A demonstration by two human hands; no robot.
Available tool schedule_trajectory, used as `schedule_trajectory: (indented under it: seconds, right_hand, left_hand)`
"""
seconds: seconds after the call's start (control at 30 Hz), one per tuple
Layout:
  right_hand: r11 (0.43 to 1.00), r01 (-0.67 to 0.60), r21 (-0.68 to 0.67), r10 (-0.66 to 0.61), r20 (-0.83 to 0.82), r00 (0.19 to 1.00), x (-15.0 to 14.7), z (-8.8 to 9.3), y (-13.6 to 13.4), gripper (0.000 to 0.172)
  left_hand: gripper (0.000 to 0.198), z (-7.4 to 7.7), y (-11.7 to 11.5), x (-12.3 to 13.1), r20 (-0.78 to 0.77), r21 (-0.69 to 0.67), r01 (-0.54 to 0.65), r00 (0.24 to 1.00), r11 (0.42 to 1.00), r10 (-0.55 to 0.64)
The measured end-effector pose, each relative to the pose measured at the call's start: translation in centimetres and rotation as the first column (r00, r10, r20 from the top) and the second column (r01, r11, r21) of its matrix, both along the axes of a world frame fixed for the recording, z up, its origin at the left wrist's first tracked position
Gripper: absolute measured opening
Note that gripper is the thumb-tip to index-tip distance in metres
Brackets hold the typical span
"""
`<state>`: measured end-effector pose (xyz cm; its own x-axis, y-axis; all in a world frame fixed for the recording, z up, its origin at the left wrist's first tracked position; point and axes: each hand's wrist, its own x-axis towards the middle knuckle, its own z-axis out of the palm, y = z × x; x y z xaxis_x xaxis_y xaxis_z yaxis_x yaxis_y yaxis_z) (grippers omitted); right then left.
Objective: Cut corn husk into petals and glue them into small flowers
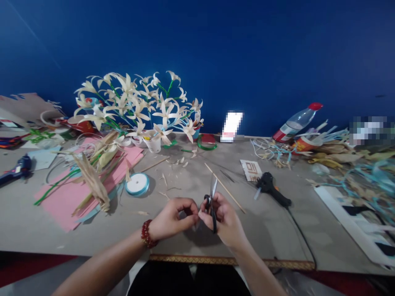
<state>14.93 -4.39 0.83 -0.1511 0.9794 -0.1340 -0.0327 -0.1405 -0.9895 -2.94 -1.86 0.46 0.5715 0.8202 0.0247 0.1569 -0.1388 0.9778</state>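
Observation:
Black-handled scissors [213,188] rest in my right hand [227,224], blades pointing up and away from me. The thumb and index finger of that hand are also pinched together at the left side of the handles. Close beside them, my left hand [174,218] is closed in a pinch, with a red bead bracelet [147,234] on its wrist. Whatever lies between the two sets of fingertips is too small and blurred to name. A thin wooden stick [226,190] lies on the table just beyond the scissors.
White husk flowers [138,109] stand in cups at the back. Left are pink paper [64,205], dried husks [92,183] and a ribbon spool [137,184]. A black glue gun [273,189], its cord trailing, lies right, before a tilted bottle [296,121] and a white power strip [348,222].

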Motion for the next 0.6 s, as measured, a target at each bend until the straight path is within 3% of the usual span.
schedule_trajectory:
  seconds: [0.17,0.37,0.6]
  right_hand:
    - [1.000,-0.004,0.009,0.004,0.036,0.999,0.1,-0.6,0.1,0.031]
    - [0.992,0.110,0.060,-0.111,0.012,0.994,0.0,-1.1,-0.4,0.031]
    - [0.974,0.213,0.080,-0.208,-0.067,0.976,-0.7,-1.5,-0.8,0.025]
  left_hand:
    - [0.010,0.1,0.1,-0.2,0.002,-0.001,-0.018,1.000,1.000,0.018]
    - [0.019,-0.3,0.0,-0.2,0.213,-0.217,-0.003,0.976,0.976,0.050]
    - [0.021,-0.6,-0.1,0.3,0.299,-0.294,-0.042,0.945,0.955,0.133]
